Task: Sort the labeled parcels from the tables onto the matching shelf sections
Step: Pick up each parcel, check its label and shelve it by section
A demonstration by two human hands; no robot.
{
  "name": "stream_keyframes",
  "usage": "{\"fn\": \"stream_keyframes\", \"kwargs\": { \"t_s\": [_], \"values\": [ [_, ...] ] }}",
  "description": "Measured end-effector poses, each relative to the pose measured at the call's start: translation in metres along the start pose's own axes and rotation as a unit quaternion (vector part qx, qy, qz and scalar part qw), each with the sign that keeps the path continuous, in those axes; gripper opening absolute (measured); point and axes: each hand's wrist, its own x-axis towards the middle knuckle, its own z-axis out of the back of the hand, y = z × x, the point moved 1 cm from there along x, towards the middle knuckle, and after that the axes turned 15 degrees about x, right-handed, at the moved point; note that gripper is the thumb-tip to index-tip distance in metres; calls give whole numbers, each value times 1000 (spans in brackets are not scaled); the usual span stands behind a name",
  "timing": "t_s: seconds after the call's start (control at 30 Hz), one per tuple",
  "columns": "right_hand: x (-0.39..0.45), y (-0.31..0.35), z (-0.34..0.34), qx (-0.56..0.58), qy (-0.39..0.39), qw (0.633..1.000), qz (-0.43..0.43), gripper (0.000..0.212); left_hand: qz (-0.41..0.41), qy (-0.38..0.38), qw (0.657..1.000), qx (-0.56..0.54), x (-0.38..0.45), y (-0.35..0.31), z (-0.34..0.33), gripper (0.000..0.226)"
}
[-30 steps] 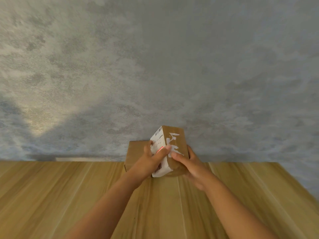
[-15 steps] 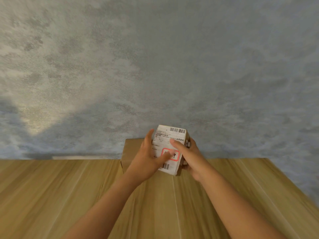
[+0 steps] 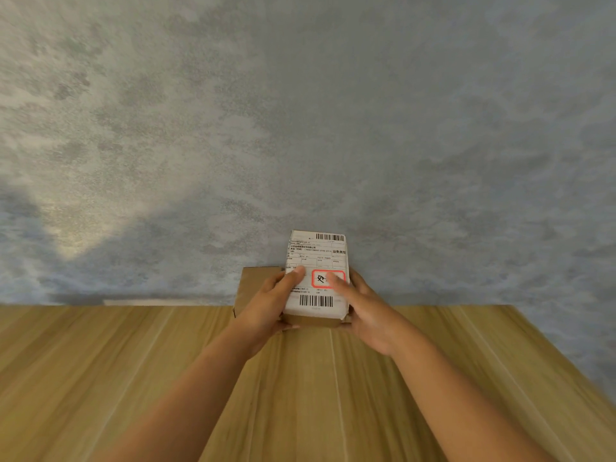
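A small cardboard parcel [image 3: 316, 261] with a white shipping label faces me, held up above the wooden table [image 3: 133, 378]. The label carries barcodes and a red-framed mark, partly covered by a thumb. My left hand [image 3: 266, 308] grips the parcel's left side, thumb on the label. My right hand [image 3: 363, 308] grips its right side, thumb across the red frame. A second brown cardboard parcel [image 3: 253, 281] sits on the table's far edge, mostly hidden behind my left hand and the held parcel.
Beyond the table's far edge lies a mottled grey-blue floor [image 3: 300, 128] with a pale light patch at the left. The table's wooden top runs wide to both sides of my arms.
I have turned the parcel in both hands so that its white label now faces me squarely; a second ago I saw mostly its brown side. My hands shifted to its two sides.
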Motion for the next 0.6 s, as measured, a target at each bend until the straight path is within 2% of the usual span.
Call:
{"fn": "stream_keyframes", "kwargs": {
  "t_s": [0.17, 0.33, 0.43, 0.53, 0.6],
  "values": [
    [-11, -2, 1, -82, 4, 996, 26, 73, 0, -18, 999, 44, -6, -1, -10, 59],
    [-24, 0, 16, -112, -25, 993, 35, 94, -5, -11, 987, 160, -14, -9, -13, 51],
    [-37, 7, 24, -130, -54, 989, 36, 106, -34, -47, 971, 231, -14, -13, -9, 49],
    [-51, 12, 32, -149, -63, 986, 29, 110, -73, -90, 924, 363, -13, -18, -7, 38],
    [-62, 14, 34, -155, -66, 985, 23, 112, -104, -108, 865, 478, -15, -25, -7, 38]
  ]
}}
